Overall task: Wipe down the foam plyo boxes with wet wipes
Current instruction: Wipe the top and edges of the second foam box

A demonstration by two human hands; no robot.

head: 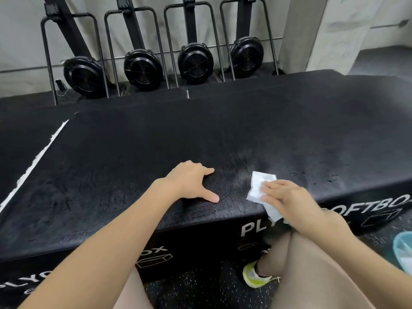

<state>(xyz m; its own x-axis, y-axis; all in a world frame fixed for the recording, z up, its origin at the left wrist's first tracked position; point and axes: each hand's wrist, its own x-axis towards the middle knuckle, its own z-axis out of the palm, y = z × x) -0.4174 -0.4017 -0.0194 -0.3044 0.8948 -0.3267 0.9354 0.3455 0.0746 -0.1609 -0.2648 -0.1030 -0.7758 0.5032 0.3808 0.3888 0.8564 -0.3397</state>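
A wide black foam plyo box (200,134) fills the middle of the view, its front face printed with white lettering. My left hand (191,181) rests flat on its top near the front edge, fingers spread. My right hand (287,199) presses a folded white wet wipe (258,188) against the top at the front edge, and part of the wipe hangs over the edge. The surface to the right of the wipe looks damp and shiny.
A second black box (26,134) with a white strip adjoins at the left. Several black fan machines (140,68) on metal stands line the wall behind. A light blue basin (403,250) sits on the speckled floor at the right. My knees and a shoe (254,275) are below.
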